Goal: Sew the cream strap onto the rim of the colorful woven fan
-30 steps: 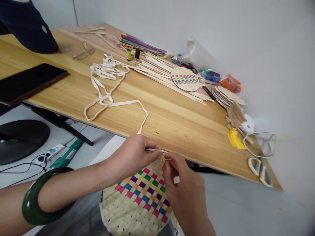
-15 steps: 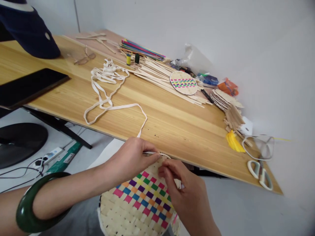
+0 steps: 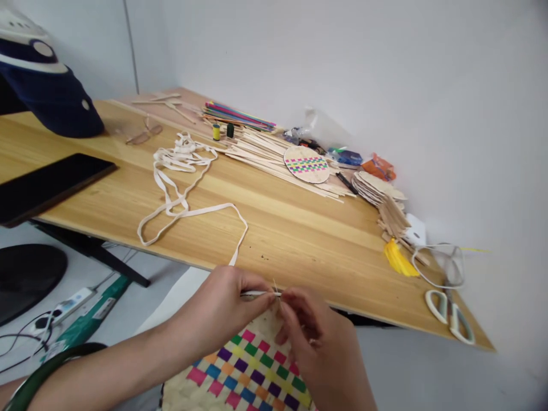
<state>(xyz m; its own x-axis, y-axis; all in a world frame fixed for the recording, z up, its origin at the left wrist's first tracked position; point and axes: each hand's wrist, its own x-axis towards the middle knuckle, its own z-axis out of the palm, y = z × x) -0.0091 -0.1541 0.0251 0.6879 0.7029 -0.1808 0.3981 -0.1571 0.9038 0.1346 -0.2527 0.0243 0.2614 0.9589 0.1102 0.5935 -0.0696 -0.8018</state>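
Note:
A round woven mat (image 3: 252,374) of pale strips, with a checked band of pink, green, purple, blue, orange and yellow, lies before me at the table's front edge. My left hand (image 3: 235,302) is closed, thumb and fingers pinching white cloth tape (image 3: 256,293) along the mat's upper rim. The tape's long loose part (image 3: 205,210) runs onto the table. My right hand (image 3: 314,337) is closed too, its fingertips pinched at the rim just right of the left thumb; what they grip is too small to make out. A fine thread-like line stands up between the hands.
On the wooden table (image 3: 299,228) are pale strips (image 3: 252,151), a finished woven disc (image 3: 306,165), thread spools (image 3: 216,132), a dark tablet (image 3: 55,185), a navy cap (image 3: 51,97), glasses (image 3: 143,135), yellow fibre (image 3: 399,258) and scissors (image 3: 449,314). A power strip (image 3: 71,308) lies below left.
The view has tilted up, so the hands and mat sit lower in the picture. My right hand's fingertips have come up to the rim, closer to the left thumb.

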